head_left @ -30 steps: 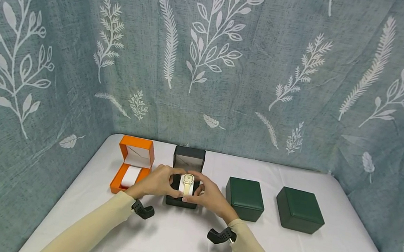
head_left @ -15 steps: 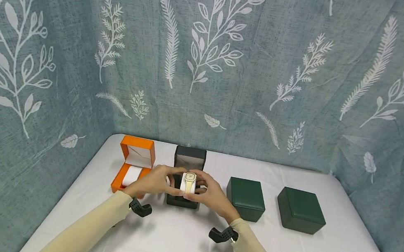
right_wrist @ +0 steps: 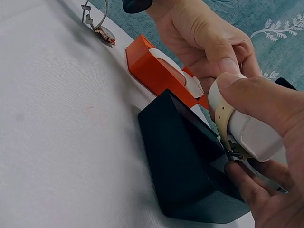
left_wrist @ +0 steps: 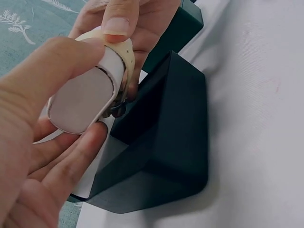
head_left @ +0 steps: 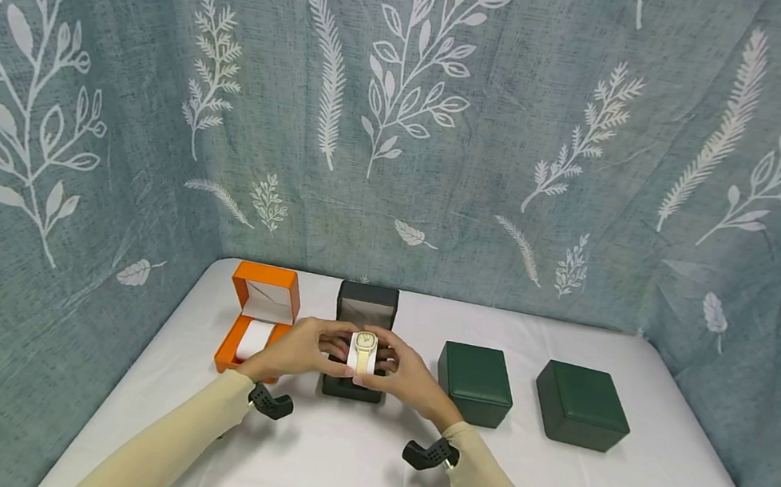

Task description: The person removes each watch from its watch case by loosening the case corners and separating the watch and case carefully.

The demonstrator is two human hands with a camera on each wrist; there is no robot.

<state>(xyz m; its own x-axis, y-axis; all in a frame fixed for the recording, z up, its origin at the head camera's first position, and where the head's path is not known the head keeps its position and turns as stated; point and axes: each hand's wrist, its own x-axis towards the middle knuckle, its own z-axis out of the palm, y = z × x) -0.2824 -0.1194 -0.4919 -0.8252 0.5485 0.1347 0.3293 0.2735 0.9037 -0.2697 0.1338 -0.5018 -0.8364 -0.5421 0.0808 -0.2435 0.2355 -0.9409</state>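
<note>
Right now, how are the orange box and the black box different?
The orange box is bright, while the black box is dark. The orange box has a white pillow sitting inside; over the black box, the left hand and right hand hold another pillow with a watch around it. Both boxes are open, lids up, on the white tablecloth.

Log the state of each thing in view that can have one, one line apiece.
Black box, open.
Cream watch, wrapped round a cushion; buckle state unclear.
Cushion, held above the black box.
Left hand, gripping the cushion.
Right hand, gripping the cushion.
Orange box, open, white pad inside.
Left green box, closed.
Right green box, closed.
Second watch, on the cloth; fastening unclear.
</note>
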